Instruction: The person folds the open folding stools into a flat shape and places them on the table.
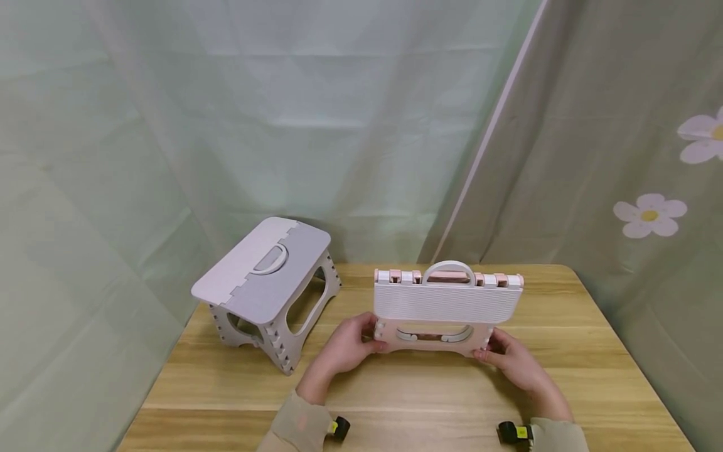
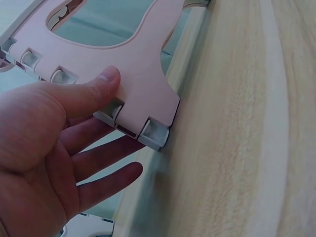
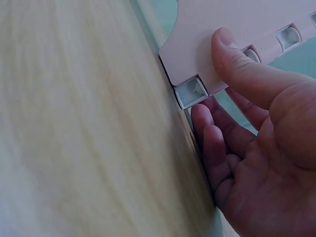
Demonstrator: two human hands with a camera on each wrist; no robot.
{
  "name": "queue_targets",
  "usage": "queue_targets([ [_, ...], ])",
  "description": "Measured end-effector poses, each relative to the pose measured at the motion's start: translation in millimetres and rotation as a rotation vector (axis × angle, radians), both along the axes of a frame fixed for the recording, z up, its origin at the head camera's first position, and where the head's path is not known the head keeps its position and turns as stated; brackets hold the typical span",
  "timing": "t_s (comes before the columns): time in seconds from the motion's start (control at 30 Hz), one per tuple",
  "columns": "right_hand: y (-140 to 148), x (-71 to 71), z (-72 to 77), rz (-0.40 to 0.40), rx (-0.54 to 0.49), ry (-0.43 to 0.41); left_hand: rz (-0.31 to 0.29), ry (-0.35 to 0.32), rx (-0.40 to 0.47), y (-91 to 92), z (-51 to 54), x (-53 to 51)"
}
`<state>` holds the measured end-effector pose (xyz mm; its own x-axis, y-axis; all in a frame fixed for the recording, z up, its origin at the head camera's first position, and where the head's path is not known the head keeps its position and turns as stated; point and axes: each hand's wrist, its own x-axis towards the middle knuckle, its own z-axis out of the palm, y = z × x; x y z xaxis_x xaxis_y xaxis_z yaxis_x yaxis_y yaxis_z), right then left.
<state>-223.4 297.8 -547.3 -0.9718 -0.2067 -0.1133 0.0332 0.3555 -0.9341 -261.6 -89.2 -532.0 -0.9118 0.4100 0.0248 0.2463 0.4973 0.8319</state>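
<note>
A pink and white folding stool [image 1: 446, 306] stands upright on the table, folded flat, its white arched handle [image 1: 450, 266] on top. At its lower left corner, my left hand [image 1: 351, 345] pinches the pink leg panel [image 2: 133, 69]. The left thumb presses the front face, and the other fingers reach behind the hinged edge. My right hand [image 1: 516, 364] grips the lower right corner likewise, thumb in front on the pink panel [image 3: 192, 49] and fingers behind it. Parts of those fingers are hidden by the panel.
An unfolded grey and white stool [image 1: 237, 270] stands on the left of the wooden table [image 1: 429, 402]. Pale green curtain [image 1: 339, 125] hangs behind the table and along both sides, with white flowers [image 1: 649, 215] on the right.
</note>
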Motion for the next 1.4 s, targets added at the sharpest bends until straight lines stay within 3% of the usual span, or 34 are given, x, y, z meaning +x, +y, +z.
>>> queue_targets([
  [0.33, -2.3, -3.7, 2.8, 0.036, 0.019, 0.047, -0.02, 0.047, -0.039, 3.9, 2.5, -4.3],
  [0.73, -2.0, -2.2, 15.4, 0.047, 0.115, 0.045, 0.0, 0.046, -0.056, 10.6, 10.4, -0.2],
  [0.93, 5.4, 4.3, 21.6, 0.026, 0.177, 0.03, -0.033, -0.018, -0.031, 21.1, 16.1, 3.3],
  [1.2, 26.3, 18.6, 28.3, 0.018, 0.25, -0.06, -0.057, -0.154, 0.025, 42.1, 15.6, 15.9],
  [1.4, 43.5, 25.2, 35.4, 0.061, 0.247, -0.121, -0.074, -0.222, 0.095, 55.8, 13.0, 18.6],
])
